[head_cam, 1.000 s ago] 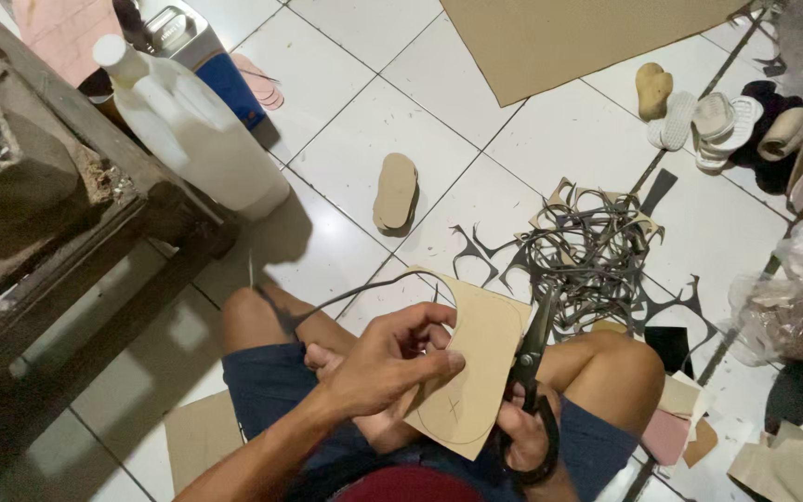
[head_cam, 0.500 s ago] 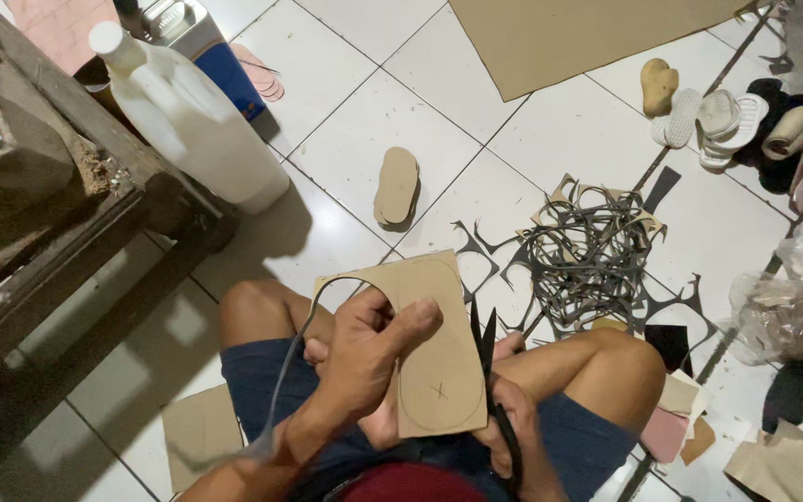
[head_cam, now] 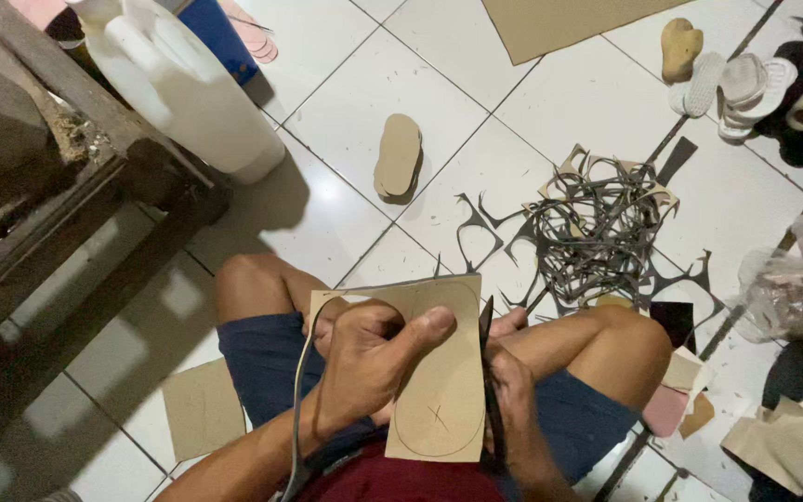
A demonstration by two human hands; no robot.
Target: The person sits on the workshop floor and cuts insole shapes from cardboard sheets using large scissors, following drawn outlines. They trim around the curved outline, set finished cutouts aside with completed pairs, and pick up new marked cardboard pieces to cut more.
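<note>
We saw a white plastic jug standing on the floor; contents not discernible. Left hand gripped the tan cardboard sheet over our lap, long axis running toward and away from us. Right hand clenched black scissors, blades pointing away.

Navy shorts, dark red shirt. Bare legs and forearms; left hand, right hand bare.
</note>
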